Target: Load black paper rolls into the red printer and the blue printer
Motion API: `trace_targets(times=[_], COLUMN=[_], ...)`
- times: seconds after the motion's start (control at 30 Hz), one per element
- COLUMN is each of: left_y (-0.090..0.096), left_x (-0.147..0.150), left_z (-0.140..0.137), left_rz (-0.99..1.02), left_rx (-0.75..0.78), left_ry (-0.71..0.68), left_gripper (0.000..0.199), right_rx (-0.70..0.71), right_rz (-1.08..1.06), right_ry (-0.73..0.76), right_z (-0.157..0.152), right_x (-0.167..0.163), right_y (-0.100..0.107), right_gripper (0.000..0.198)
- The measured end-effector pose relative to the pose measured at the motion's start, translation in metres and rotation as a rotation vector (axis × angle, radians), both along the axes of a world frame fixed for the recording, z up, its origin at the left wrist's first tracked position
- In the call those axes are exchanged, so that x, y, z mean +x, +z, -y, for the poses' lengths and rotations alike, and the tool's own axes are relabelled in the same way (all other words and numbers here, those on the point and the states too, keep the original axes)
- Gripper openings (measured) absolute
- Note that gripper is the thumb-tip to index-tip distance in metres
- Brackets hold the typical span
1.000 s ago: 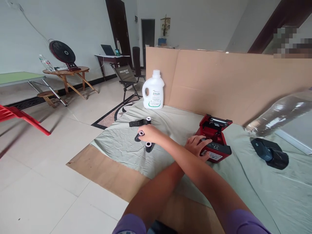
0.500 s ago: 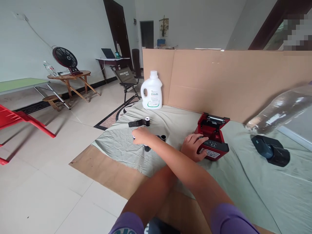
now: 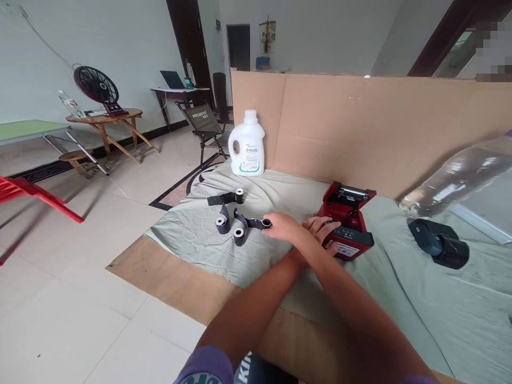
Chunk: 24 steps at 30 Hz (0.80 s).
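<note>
My left hand [image 3: 321, 233] lies on the near left corner of a red label printer [image 3: 354, 246], fingers over its black top edge and thumb toward the front label. The printer's lid stands raised. Crossing over my left arm, my right hand [image 3: 283, 228] has its fingers closed at the end of a black paper roll [image 3: 265, 224], whose strip runs left. Beside it stand a second black roll [image 3: 240, 237] and a third black roll [image 3: 222, 225], both with pale cores. Farther back, another black roll [image 3: 239, 196] trails a flat strip to the left.
A white detergent jug [image 3: 248, 146] stands at the back before a cardboard panel [image 3: 340, 125]. On the right lie a black device [image 3: 440, 245] and a clear plastic-wrapped bundle [image 3: 460, 173]. A pale green cloth [image 3: 192, 242] covers the working surface.
My right hand has moved right, from the leftmost roll to the one nearest the printer. The leftmost roll now shows uncovered. My left hand stays on the printer. The view has shifted slightly.
</note>
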<state>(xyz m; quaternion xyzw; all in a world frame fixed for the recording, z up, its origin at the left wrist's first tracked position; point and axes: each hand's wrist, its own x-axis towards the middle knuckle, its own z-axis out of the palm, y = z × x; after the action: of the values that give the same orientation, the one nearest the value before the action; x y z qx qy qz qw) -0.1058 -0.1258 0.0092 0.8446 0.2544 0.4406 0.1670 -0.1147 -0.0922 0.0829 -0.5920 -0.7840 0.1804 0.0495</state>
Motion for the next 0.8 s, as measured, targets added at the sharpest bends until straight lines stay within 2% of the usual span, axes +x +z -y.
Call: trace_targets(times=[0.1, 0.17, 0.27, 0.4, 0.47, 0.53, 0.67, 0.8], left_y=[0.003, 0.004, 0.003, 0.001, 0.001, 0.001, 0.001, 0.005], left_x=[-0.001, -0.002, -0.003, -0.005, -0.005, -0.006, -0.007, -0.006], left_z=[0.003, 0.004, 0.005, 0.004, 0.005, 0.006, 0.007, 0.008], left_rz=[-0.008, 0.003, 0.03, 0.017, 0.002, 0.007, 0.103, 0.216], left_rx=[-0.024, -0.016, 0.009, -0.04, -0.056, -0.059, -0.031, 0.065], left_ry=[0.015, 0.008, -0.012, -0.053, -0.036, -0.012, 0.017, 0.089], left_gripper=[0.06, 0.06, 0.058, 0.058, 0.052, 0.048, 0.052, 0.056], right_rx=[0.053, 0.086, 0.024, -0.096, -0.057, -0.003, 0.066, 0.046], right_rz=[-0.055, -0.183, -0.495, -0.802, -0.918, -0.984, -0.873, -0.454], right_ry=[-0.11, -0.172, -0.234, -0.242, -0.235, -0.215, -0.223, -0.263], right_z=[0.002, 0.003, 0.013, 0.041, 0.056, 0.068, 0.08, 0.077], right_x=[-0.007, -0.007, 0.009, 0.052, 0.077, 0.103, 0.16, 0.205], right_y=[-0.014, -0.012, 0.004, 0.033, 0.047, 0.058, 0.074, 0.069], right_gripper=[0.012, 0.014, 0.032, 0.055, 0.055, 0.045, 0.023, 0.021])
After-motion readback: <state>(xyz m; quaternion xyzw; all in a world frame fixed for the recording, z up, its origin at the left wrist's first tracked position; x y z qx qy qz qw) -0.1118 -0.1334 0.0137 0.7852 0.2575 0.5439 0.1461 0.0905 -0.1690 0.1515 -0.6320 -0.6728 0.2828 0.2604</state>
